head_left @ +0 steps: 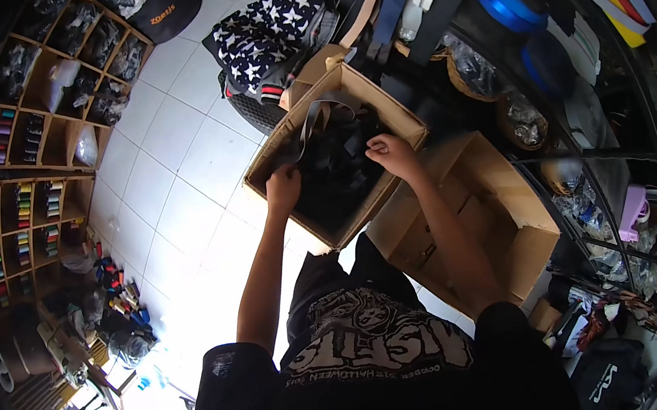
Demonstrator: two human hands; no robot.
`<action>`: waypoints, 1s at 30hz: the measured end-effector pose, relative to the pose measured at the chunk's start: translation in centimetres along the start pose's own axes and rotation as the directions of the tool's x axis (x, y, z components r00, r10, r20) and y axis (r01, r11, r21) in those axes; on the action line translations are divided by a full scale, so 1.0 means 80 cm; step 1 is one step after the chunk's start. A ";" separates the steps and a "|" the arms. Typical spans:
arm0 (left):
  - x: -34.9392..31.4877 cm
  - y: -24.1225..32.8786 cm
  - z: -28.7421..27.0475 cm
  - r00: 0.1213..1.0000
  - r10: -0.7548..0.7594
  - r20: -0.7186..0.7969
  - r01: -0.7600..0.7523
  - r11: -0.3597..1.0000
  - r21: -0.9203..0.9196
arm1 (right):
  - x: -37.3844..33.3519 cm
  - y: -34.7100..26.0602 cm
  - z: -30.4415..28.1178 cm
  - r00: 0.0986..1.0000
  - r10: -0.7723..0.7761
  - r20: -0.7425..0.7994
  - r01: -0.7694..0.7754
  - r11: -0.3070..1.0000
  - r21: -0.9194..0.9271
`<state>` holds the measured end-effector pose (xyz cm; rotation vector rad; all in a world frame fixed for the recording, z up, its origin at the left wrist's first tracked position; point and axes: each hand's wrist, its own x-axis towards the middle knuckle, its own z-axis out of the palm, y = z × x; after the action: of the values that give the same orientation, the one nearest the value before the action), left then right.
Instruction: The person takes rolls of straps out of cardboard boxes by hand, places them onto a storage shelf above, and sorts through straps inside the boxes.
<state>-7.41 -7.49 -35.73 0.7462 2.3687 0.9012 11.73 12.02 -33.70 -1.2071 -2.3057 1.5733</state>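
Tiled floor (175, 141), box (383, 101), dark contents (334, 178) between left hand (284, 187) and right hand (394, 155)

We're seeing matt cardboard in the upper box (383, 100), its rim looking rough, and we're catching dull, cloth-like black pieces (337, 176) inside! Now we're getting smooth, glossy floor tiles (167, 138), and we're spotting plain wood in the shelf (55, 141), shiny see-through plastic in a bag (87, 145), and we're finding a smooth, gleaming blue roll (512, 2)!
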 end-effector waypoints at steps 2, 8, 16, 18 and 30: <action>-0.015 -0.027 0.010 0.999 -0.023 0.023 0.023 1.000 0.000 | 0.027 0.009 0.036 0.994 0.056 0.096 -0.037 0.980 -0.194; -0.055 -0.046 0.057 0.952 0.249 0.179 -0.246 0.969 -0.036 | 0.139 0.142 0.054 0.919 0.346 -0.188 -0.390 0.738 -0.550; -0.041 -0.058 0.048 0.930 0.127 0.344 -0.150 0.988 0.041 | 0.182 0.218 0.079 0.931 0.363 0.042 -0.270 0.763 -0.587; -0.037 -0.060 0.044 0.933 0.130 0.335 -0.151 0.988 0.040 | 0.184 0.217 0.091 0.923 0.380 0.065 -0.281 0.777 -0.564; -0.026 -0.045 0.036 0.963 0.136 0.233 -0.115 0.988 -0.101 | 0.170 0.169 0.074 0.870 0.491 0.047 -0.354 0.688 -0.634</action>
<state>-5.23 -9.80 -39.69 0.9236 2.0782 0.9040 7.05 18.56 -52.06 -1.9253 -2.9794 1.0954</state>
